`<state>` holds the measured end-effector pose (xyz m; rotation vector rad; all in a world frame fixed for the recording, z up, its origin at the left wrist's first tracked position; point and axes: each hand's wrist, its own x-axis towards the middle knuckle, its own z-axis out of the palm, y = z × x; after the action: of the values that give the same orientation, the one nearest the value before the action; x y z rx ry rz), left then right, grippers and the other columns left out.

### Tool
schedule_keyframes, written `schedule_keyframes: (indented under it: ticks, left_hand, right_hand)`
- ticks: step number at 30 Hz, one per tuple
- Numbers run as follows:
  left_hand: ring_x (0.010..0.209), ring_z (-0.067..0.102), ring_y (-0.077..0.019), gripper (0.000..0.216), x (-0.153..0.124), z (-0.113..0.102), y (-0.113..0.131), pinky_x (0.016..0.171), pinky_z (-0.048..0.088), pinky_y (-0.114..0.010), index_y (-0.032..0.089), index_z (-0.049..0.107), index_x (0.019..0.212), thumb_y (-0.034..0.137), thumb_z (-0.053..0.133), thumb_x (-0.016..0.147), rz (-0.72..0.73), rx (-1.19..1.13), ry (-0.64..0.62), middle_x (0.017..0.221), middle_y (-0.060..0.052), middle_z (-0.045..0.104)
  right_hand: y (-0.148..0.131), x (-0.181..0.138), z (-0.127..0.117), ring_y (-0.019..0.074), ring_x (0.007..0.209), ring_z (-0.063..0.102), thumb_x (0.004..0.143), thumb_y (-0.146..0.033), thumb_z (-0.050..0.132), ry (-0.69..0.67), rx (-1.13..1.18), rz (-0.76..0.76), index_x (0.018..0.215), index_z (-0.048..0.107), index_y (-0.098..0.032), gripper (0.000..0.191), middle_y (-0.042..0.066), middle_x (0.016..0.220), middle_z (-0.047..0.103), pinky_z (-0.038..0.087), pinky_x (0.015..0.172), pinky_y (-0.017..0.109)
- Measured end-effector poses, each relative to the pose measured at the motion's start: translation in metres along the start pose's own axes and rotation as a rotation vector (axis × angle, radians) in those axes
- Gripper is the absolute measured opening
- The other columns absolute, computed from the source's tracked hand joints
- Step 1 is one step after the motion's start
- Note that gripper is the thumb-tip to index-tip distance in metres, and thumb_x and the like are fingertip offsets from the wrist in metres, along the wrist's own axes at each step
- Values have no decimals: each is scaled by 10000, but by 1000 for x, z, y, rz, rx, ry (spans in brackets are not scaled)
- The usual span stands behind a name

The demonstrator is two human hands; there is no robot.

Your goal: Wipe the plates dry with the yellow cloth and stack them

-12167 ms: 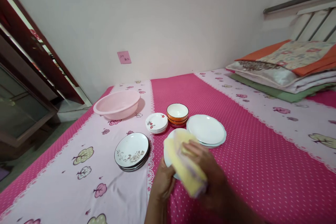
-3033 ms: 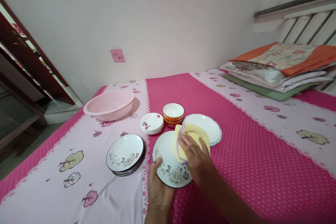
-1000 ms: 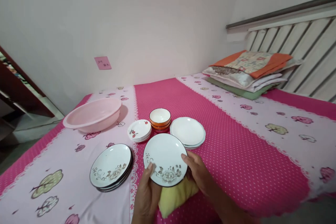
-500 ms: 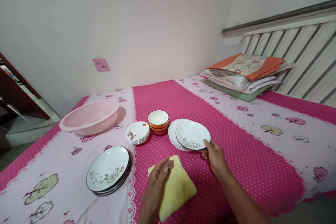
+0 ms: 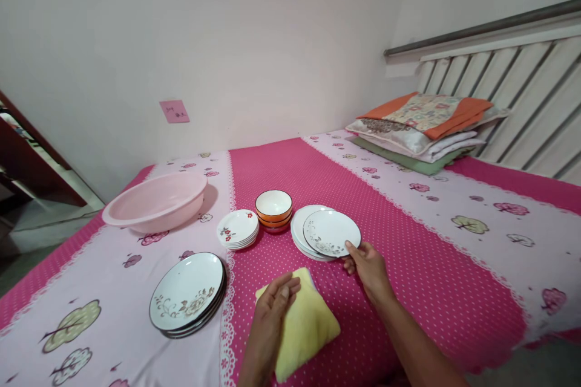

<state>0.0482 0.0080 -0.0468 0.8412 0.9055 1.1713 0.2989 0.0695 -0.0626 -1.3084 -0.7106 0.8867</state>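
Between its thumb and fingers, my right hand (image 5: 367,266) grips the near right rim of a white plate (image 5: 331,233) with a dark edge and brown flowers. That plate overlaps a stack of white plates (image 5: 298,230). My left hand (image 5: 273,308) is at the left side of a folded yellow cloth (image 5: 308,329), fingers stretched out, holding nothing. To the left lies a stack of larger flowered plates (image 5: 188,290) with dark rims. Small plates with red flowers (image 5: 238,228) are piled beside nested orange and red bowls (image 5: 274,205).
A pink basin (image 5: 157,202) stands at the left on the patterned bed cover (image 5: 281,163). Folded bedding and pillows (image 5: 422,127) are heaped at the back right, by a white slatted headboard (image 5: 512,97). A pink note (image 5: 174,112) is stuck on the wall.
My right hand has shifted the flowered plate slightly left, more over the white stack. My left hand and the cloth have hardly moved.
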Motion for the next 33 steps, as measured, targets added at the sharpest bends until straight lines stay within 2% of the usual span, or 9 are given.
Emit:
schedule_keyframes:
  ticks: [5,10,14,18,23,27,31,33]
  left_hand:
    - [1237,672,-340,618,0,1,1,1196,390,-530,172,770,1175,599,856,736,-5,-22,15,1269,-183,750]
    - [1214,685,-335,603,0,1,1,1183,405,-521,174,783,1139,594,872,716,-7,-50,26,1241,-181,762]
    - [1195,694,-330,589,0,0,1,1177,409,-529,175,781,1139,579,874,721,-3,-60,24,1224,-179,769]
    - [1194,694,-331,582,0,1,0,1177,408,-534,169,780,1134,573,873,726,-1,-60,31,1223,-183,769]
    - [1191,694,-333,593,0,2,0,1172,413,-532,170,780,1131,579,879,714,-6,-56,33,1218,-183,770]
    - [1189,696,-327,591,-1,3,1,1170,418,-515,170,782,1127,584,877,715,-10,-47,40,1223,-181,769]
    - [1194,694,-333,599,-1,4,2,1165,425,-512,167,783,1126,590,875,712,-10,-35,46,1227,-184,766]
    - [1197,693,-333,601,-2,4,2,1165,427,-507,165,782,1127,591,873,713,-11,-32,47,1228,-186,766]
  right_hand:
    - [-1,-1,0,180,454,600,677,-637,820,-21,-57,-45,1420,512,-98,968,-16,569,682,470,437,276]
    - [-1,-1,-1,191,503,613,697,-643,773,-103,-77,-48,1503,449,-66,1043,-4,585,683,502,488,300]
    - [2,1,-4,191,523,606,669,-581,791,-132,-108,-50,1516,436,-60,1056,-15,609,664,502,494,302]
    - [4,4,-7,199,580,628,659,-547,788,-125,-168,-80,1497,477,-70,1013,9,703,679,520,521,313]
    - [12,9,-10,222,706,671,668,-508,767,-103,-260,-162,1453,542,-88,918,40,810,689,569,647,351]
    - [18,11,-11,225,747,639,729,-440,725,-45,-379,-273,1385,610,-118,740,63,897,663,575,710,390]
    - [19,13,-11,246,836,620,768,-423,694,-20,-494,-399,1212,718,-168,513,105,1041,644,566,814,434]
    - [20,15,-11,265,895,627,789,-435,666,-23,-538,-433,1180,731,-177,473,113,1079,643,556,871,454]
